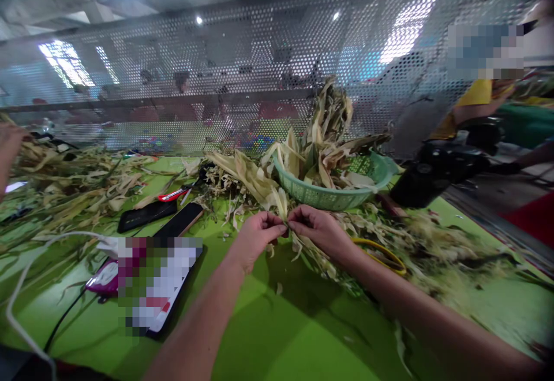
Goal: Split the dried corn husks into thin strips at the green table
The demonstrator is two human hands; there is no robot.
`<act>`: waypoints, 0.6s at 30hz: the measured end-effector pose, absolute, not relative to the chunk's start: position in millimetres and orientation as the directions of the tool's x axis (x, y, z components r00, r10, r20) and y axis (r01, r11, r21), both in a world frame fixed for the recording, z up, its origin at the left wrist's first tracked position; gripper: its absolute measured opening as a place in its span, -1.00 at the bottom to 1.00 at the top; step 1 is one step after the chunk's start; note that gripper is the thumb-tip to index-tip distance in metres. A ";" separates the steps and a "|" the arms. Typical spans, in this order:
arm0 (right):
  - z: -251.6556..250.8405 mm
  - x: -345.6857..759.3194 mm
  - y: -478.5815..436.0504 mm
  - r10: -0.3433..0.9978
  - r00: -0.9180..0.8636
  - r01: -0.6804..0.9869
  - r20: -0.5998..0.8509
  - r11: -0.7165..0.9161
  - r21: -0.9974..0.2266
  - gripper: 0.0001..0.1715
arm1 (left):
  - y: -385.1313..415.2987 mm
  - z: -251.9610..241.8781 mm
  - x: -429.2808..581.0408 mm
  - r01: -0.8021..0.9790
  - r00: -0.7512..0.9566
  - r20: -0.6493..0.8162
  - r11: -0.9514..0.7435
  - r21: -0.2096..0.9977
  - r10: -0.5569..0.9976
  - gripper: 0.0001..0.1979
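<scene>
Okay, bright green table (259,335) first, glossy, littered. Far left edge: part of another person's arm (7,147) over a heap of dry husks (78,187). Next, white cable (19,288) looping near the front, magenta device (103,277), flat device with a pixelated screen (177,288), black phone-like slab (147,216), red-handled cutter (173,195), second dark slab (186,219). Behind, perforated metal screen (173,63) spans the room under a concrete ceiling; bright windows and lamps show through. Centre-right, pale green basket (320,194) with dried husks inside, some sticking up past the rim. Right: yellow ring (400,265), shredded fibres, black equipment (426,176), co-worker's yellow sleeve (474,95).

Hands: both forearms reach in from the lower edge, meeting mid-table just in front of the basket. Left hand (259,232) angled up and inward, thumb and fingers pinched on a pale husk strip (280,202). Right hand (318,231) comes in from the right, fingertips pinching the strip's lower end, nearly touching the left. Strip points up, fanned at top.
</scene>
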State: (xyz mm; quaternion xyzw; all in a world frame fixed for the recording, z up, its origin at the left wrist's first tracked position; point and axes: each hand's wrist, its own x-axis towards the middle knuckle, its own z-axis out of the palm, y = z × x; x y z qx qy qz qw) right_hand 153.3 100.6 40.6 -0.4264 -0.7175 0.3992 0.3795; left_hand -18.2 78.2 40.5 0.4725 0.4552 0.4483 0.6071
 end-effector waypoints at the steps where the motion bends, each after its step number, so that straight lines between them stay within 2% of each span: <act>1: 40.6 153.4 100.2 0.914 -0.349 0.320 0.207 0.324 -0.890 -0.78 | 78.5 40.1 -17.8 -0.114 0.183 -0.126 0.148 0.982 0.975 -0.78; 9: 43.7 153.9 97.5 0.898 -0.355 0.394 0.258 0.395 -0.830 -0.82 | 80.6 34.3 -17.5 -0.039 0.160 -0.066 0.073 0.997 0.985 -0.81; 18: 41.9 156.7 96.2 0.864 -0.403 0.351 0.300 0.449 -0.822 -0.78 | 78.3 39.3 -15.4 -0.076 0.178 -0.052 0.067 0.995 0.983 -0.91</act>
